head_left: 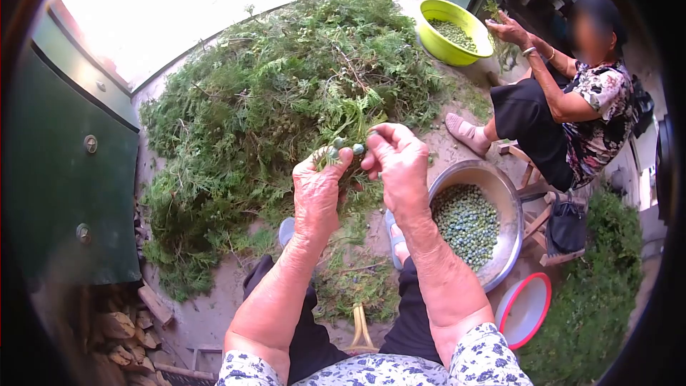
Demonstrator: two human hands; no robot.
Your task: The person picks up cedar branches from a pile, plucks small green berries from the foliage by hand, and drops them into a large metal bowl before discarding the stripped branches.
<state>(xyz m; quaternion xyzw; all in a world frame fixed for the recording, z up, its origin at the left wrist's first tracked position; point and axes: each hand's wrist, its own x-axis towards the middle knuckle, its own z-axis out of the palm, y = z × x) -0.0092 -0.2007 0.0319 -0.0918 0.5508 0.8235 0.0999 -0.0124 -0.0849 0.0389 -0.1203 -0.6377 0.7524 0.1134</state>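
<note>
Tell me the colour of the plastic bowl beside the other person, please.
The plastic bowl is bright lime green; the head view shows it best.

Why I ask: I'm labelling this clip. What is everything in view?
heap of cut leafy branches: one, green, on the ground ahead
round metal bowl of small berries: one, silver with green berries, on the ground right of the hands
plastic basin: one, yellow-green, far right
red-rimmed basin: one, white inside, lower right
seated person in a floral top: one, upper right, beside the plastic basin
metal door: one, dark green, left
stacked firewood: brown, lower left
leafy sprig with berries: one, green, between both hands
left hand: fingers closed on the sprig
right hand: fingers pinching the sprig
</note>
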